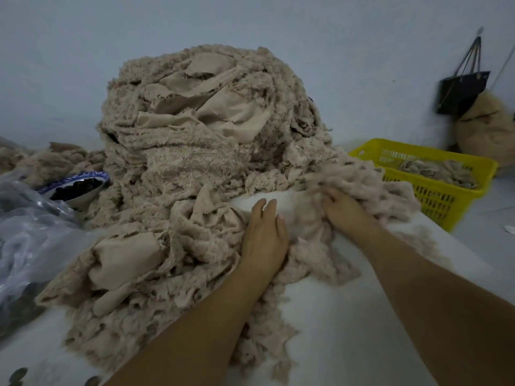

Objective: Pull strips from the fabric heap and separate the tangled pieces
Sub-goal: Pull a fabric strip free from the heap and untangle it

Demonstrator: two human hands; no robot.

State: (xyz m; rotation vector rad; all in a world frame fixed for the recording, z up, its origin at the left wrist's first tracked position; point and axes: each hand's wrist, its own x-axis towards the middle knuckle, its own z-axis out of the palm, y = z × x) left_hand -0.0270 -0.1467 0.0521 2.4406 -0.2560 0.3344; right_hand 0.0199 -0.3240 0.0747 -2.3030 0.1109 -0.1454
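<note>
A tall heap of beige, frayed fabric strips (pixel 195 129) fills the middle of the white table (pixel 348 324), spilling toward me. My left hand (pixel 264 238) lies flat, palm down, on the low spread of fabric at the heap's foot, fingers together and pointing away. To its right, my right hand (pixel 340 207) is closed around a fluffy bunch of strips (pixel 362 176) at the heap's right edge; the bunch looks blurred. Its fingertips are buried in the fabric.
A yellow plastic basket (pixel 434 190) holding some strips stands at the right. A blue-rimmed bowl (pixel 75 188) with dark contents and a crumpled clear plastic bag (pixel 30 227) sit at the left. A dark bag (pixel 462 90) hangs on the wall.
</note>
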